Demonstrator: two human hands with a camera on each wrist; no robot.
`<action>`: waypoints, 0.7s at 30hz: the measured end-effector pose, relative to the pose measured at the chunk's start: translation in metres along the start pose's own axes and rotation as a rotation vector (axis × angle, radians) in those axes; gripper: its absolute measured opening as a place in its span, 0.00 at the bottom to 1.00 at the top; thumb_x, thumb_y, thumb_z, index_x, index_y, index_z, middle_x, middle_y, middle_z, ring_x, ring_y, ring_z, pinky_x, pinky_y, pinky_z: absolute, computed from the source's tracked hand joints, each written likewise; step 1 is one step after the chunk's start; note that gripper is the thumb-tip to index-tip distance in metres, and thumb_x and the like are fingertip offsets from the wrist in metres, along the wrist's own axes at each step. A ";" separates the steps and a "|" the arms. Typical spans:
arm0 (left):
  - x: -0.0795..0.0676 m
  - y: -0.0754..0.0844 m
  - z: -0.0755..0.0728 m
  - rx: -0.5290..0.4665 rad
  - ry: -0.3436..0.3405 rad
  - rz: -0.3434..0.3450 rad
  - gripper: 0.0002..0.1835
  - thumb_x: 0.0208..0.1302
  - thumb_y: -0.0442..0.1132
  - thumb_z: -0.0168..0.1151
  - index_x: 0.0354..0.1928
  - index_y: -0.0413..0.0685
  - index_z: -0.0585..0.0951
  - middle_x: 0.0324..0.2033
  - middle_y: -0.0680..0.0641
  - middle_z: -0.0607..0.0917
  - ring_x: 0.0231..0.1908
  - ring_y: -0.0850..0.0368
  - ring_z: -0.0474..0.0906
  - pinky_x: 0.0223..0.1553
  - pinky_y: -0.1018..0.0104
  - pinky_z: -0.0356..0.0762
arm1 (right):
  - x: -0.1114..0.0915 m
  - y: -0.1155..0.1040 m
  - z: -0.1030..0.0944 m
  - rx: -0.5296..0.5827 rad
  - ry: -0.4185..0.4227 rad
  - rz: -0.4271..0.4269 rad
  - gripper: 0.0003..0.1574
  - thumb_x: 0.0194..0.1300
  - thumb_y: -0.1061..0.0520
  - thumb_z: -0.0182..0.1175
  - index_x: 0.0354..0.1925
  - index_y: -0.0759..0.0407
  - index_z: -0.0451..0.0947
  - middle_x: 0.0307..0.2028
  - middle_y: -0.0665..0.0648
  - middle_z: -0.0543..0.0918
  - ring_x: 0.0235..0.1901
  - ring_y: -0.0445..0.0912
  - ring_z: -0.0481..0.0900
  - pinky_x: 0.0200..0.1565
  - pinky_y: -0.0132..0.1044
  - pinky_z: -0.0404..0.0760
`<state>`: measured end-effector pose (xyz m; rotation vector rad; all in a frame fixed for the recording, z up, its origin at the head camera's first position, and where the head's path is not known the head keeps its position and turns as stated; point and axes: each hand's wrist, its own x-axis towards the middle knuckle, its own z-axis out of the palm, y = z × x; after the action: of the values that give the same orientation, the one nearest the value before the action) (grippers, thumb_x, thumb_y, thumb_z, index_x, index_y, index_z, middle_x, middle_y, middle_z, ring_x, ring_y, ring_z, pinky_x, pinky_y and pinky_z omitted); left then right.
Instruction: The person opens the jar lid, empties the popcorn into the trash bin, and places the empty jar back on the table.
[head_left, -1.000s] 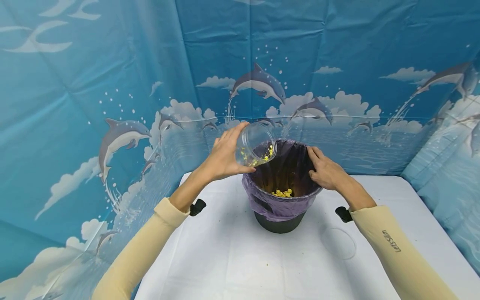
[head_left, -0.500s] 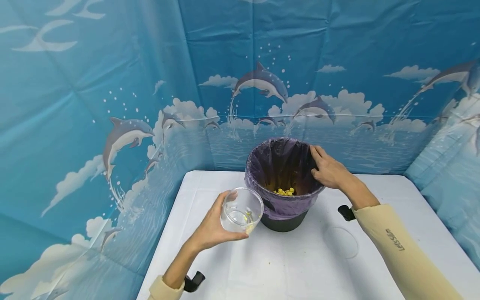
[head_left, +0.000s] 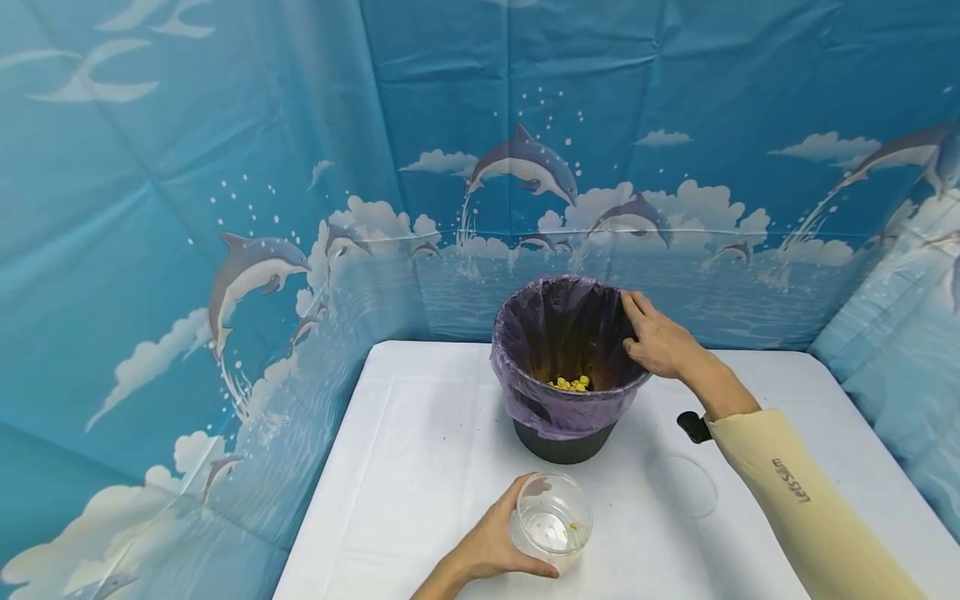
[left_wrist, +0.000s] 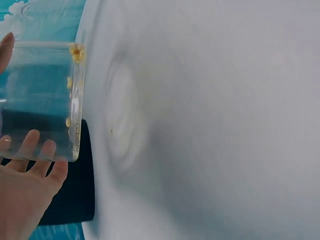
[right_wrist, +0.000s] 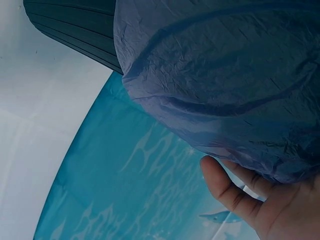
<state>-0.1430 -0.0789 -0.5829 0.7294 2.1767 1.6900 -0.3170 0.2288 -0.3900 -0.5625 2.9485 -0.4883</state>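
Observation:
My left hand [head_left: 491, 542] grips a clear plastic jar [head_left: 553, 521] from its left side, in front of the bin. The jar stands nearly upright, its open mouth up, with a few yellow crumbs at the bottom. In the left wrist view the jar [left_wrist: 42, 100] is close over the white tabletop, my fingers spread along its wall. My right hand [head_left: 660, 342] holds the right rim of a dark trash can [head_left: 564, 447] lined with a purple plastic bag [head_left: 517, 400]. Yellow popcorn-like pieces [head_left: 570, 384] lie inside the bag. In the right wrist view the bag [right_wrist: 220, 75] hides some fingers.
A white cloth-covered table [head_left: 420, 467] carries the bin near its back edge. A faint clear ring, like a lid [head_left: 682, 486], lies to the bin's right. Small crumbs dot the cloth. A blue dolphin-print curtain [head_left: 435, 192] encloses the back and sides.
My left hand has brought the jar from tilted over the bin down toward the table front, turning it nearly upright. Fewer crumbs show in it. My right hand stays on the rim.

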 end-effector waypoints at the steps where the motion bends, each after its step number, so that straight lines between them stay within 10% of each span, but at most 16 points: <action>1: 0.001 -0.001 0.005 -0.001 -0.006 -0.003 0.61 0.41 0.39 0.88 0.77 0.64 0.61 0.71 0.46 0.74 0.70 0.51 0.72 0.73 0.56 0.68 | 0.000 0.000 0.000 0.002 -0.002 0.001 0.50 0.74 0.58 0.47 0.81 0.72 0.32 0.79 0.78 0.38 0.76 0.77 0.48 0.70 0.71 0.61; 21: 0.018 -0.023 0.058 0.048 -0.047 0.000 0.65 0.38 0.38 0.89 0.76 0.73 0.58 0.73 0.50 0.73 0.72 0.56 0.70 0.75 0.56 0.68 | 0.000 0.001 0.000 -0.005 -0.001 -0.003 0.51 0.73 0.58 0.47 0.80 0.72 0.31 0.79 0.78 0.39 0.75 0.77 0.49 0.69 0.71 0.63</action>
<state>-0.1328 -0.0265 -0.6191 0.7736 2.1920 1.6084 -0.3177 0.2294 -0.3906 -0.5676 2.9495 -0.4812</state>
